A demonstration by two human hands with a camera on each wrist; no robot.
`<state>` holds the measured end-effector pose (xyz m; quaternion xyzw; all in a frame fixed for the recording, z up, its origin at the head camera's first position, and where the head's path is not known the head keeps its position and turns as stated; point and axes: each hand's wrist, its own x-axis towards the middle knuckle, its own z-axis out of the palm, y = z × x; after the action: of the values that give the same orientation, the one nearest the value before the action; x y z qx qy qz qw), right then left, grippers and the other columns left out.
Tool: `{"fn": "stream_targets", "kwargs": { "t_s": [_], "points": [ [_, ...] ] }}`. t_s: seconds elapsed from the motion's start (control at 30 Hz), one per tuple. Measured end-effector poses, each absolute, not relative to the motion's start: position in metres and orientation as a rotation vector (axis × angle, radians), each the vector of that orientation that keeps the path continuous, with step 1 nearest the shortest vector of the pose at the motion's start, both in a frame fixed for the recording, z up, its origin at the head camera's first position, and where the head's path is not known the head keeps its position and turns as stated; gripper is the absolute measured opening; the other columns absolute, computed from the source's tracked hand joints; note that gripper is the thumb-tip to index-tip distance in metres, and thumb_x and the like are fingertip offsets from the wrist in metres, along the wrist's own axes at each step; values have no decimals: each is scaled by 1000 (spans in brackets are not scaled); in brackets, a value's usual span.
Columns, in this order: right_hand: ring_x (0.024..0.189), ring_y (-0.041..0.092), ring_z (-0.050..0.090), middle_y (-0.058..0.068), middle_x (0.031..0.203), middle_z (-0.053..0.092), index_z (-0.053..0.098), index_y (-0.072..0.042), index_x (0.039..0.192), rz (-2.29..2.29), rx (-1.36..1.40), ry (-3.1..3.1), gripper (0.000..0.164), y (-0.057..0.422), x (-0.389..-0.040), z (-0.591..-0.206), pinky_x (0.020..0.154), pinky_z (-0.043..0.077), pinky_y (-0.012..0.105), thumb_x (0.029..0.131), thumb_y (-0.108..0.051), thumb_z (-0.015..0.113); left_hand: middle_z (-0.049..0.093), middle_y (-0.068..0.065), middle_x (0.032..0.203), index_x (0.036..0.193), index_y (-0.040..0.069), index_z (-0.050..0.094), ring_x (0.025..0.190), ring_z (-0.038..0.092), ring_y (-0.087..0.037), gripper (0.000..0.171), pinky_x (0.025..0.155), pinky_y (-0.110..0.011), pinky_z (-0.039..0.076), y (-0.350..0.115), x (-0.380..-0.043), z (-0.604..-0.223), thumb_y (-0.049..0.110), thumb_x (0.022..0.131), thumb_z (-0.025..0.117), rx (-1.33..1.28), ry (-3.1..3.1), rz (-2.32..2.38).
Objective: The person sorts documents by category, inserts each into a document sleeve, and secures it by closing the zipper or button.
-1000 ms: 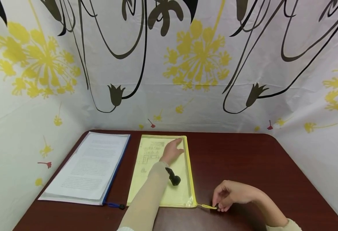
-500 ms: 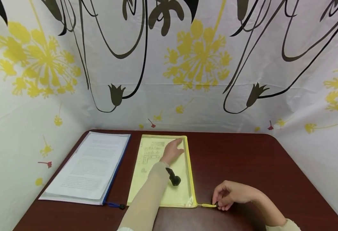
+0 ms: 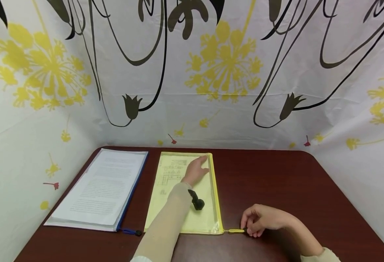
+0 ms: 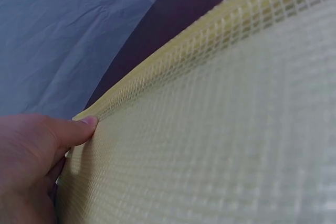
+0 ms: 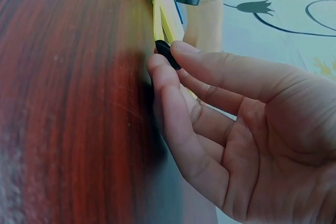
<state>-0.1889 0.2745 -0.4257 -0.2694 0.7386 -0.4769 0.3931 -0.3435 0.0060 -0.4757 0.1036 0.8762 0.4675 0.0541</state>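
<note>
A yellow mesh zipper pouch (image 3: 200, 218) with a printed sheet visible in it lies flat in the head view. The left hand (image 3: 195, 171) rests on its far right corner, thumb and index finger spread apart. In the left wrist view, the thumb (image 4: 81, 128) touches the mesh beside the zipper edge. To the pouch's near right, the right hand (image 3: 261, 220) pinches the black end of a yellow zipper pull cord (image 3: 235, 230) between thumb and fingertips. The right wrist view shows that black end (image 5: 167, 54) in the pinch, with the cord (image 5: 158, 17) stretched toward the pouch.
A blue-edged clear pouch (image 3: 121, 222) holding white printed sheets lies at the left, its blue pull cord (image 3: 129, 231) on the dark red-brown table (image 3: 270, 174). Flower-patterned white cloth (image 3: 179, 83) hangs around the back and sides. A black camera (image 3: 197, 202) sits on the left wrist.
The right hand has shifted very slightly; the yellow cord now lies straighter, level with the pouch's near corner. The left hand has stayed in place.
</note>
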Motion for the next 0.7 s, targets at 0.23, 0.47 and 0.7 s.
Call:
{"fn": "stream_targets", "kwargs": {
  "t_s": [0.23,0.47,0.7],
  "points": [
    [65,10,65,8,77,70,61,6,105,-1157,-641,1983,19,278,-188,-422,59,58,23,91,-5,66,43,-2,157,153,17,40,148,37,-24,62,123,-43,32,7,-347,-477,18,96,65,363,2683,1405],
    [73,17,66,10,84,68,61,6,107,-1131,-594,2126,17,280,-209,-413,64,59,29,94,-4,60,44,0,157,152,18,42,147,38,-23,61,123,-42,31,0,-349,-478,20,97,65,373,2735,1338],
    [79,20,66,13,89,68,61,7,110,-1150,-570,2456,19,279,-247,-399,69,61,34,98,-7,59,46,-2,155,153,17,40,146,41,-24,62,122,-43,34,-5,-350,-477,22,97,65,384,2758,1300]
  ]
}}
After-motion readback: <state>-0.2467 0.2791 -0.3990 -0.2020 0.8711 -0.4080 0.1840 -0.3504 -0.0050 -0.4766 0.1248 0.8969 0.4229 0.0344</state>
